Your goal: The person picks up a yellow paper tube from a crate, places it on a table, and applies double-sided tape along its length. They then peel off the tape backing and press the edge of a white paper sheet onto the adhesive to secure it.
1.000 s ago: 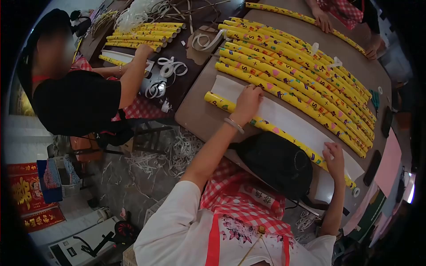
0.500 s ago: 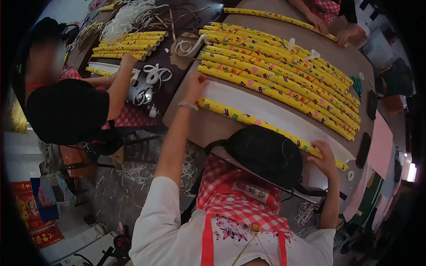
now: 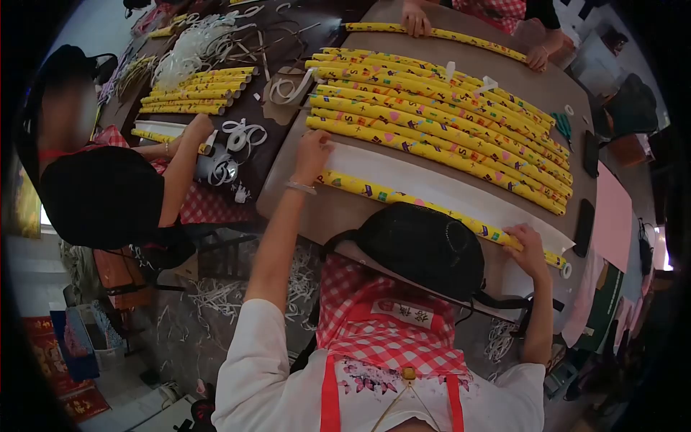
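A yellow patterned roll (image 3: 403, 198) lies along the near side of a long white sheet (image 3: 432, 176) on the brown table (image 3: 288, 216). At the roll's left end is my left hand (image 3: 314, 157), its fingers bent and close together by the sheet's left edge; what is between them is too small to make out. My right hand (image 3: 527, 248) rests near the right end with its fingers on the roll. Just beyond the sheet, several finished yellow tubes (image 3: 439, 137) lie side by side. The cap peak (image 3: 417, 248) hides part of the table edge.
At the far side a co-worker's hands (image 3: 416, 20) touch another yellow tube (image 3: 461, 36). A second person at the left works beside stacked yellow tubes (image 3: 191, 93) and white strips (image 3: 243, 137). Green scissors (image 3: 561, 126), dark phones (image 3: 584, 219) and a tape roll (image 3: 566, 271) lie at the right.
My right hand has come down onto the roll, its fingers closer together. The far co-worker's hand has moved left along their tube. The whole view has shifted slightly.
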